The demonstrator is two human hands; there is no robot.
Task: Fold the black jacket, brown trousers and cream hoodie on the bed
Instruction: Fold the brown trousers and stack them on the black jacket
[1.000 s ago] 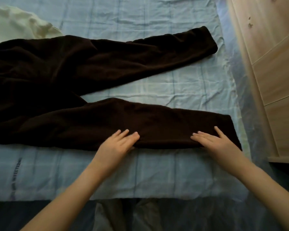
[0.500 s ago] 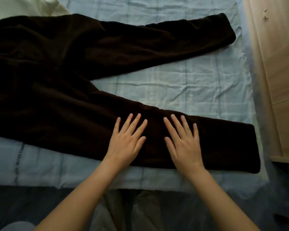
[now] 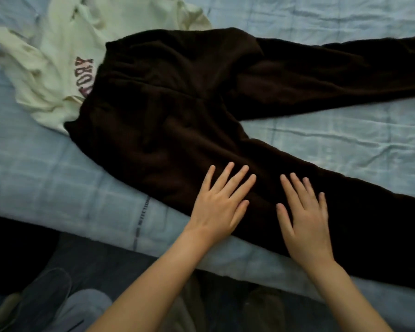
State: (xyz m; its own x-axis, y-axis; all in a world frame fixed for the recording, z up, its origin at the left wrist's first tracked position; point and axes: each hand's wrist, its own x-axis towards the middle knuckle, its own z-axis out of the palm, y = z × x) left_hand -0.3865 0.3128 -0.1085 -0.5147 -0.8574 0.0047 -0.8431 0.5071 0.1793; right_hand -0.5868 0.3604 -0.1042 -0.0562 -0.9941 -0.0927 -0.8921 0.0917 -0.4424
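The brown trousers (image 3: pixel 173 111) lie spread flat on the bed (image 3: pixel 46 178), legs splayed out to the right. My left hand (image 3: pixel 219 207) and my right hand (image 3: pixel 304 219) both press flat on the near leg, fingers straight and spread, side by side. The cream hoodie (image 3: pixel 58 65) lies crumpled at the upper left, its printed lettering partly tucked under the trousers' waistband. The black jacket is not in view.
The bed's near edge runs diagonally from the lower left to the lower right. Below it is dark floor, with a grey slipper (image 3: pixel 43 291) at the lower left.
Both hands moved from the near leg's lower edge onto its top and slid left toward the thigh. The view swung left, bringing the cream hoodie into sight and losing the wooden cabinet.
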